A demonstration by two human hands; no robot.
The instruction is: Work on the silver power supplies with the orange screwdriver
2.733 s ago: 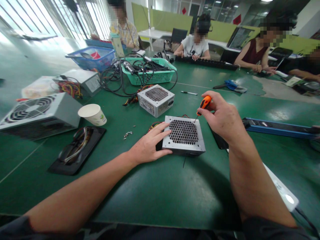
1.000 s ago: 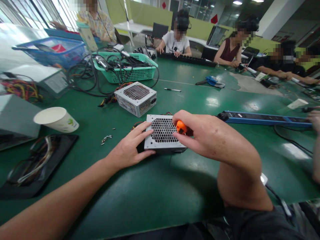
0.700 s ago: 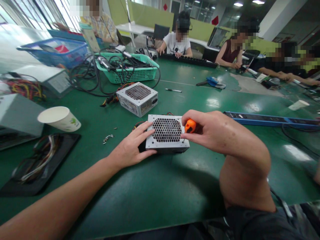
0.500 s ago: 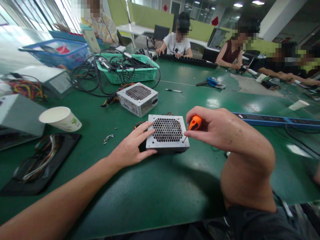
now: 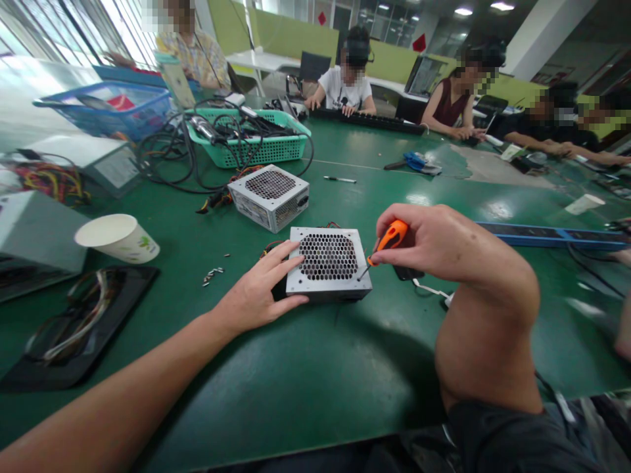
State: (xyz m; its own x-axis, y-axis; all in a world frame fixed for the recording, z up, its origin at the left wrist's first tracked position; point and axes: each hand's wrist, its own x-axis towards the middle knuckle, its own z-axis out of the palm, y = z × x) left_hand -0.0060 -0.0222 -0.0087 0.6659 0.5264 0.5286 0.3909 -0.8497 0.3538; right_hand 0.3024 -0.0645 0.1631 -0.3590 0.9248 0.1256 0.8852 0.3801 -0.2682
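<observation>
A grey computer power supply unit [image 5: 323,286] lies on the green table with its honeycomb fan grille facing up. My left hand [image 5: 263,282] holds its left side, fingers on the top plate and thumb along the front edge. My right hand [image 5: 419,240] is closed around an orange and black screwdriver [image 5: 392,236]. The screwdriver leans to the right, its tip at the front right corner of the top plate. Whether a screw sits under the tip is too small to tell. Several small screws [image 5: 211,276] lie left of my left hand.
Behind stands a second power supply unit [image 5: 270,197], near a green basket [image 5: 256,150] of cables. A paper cup [image 5: 118,238] and a black tray [image 5: 83,355] with wires are at left. A blue-edged power strip [image 5: 542,234] lies right. Several people sit across the table.
My right hand has shifted slightly right and the screwdriver now tilts more, showing more of its handle. My left hand keeps its hold on the power supply unit.
</observation>
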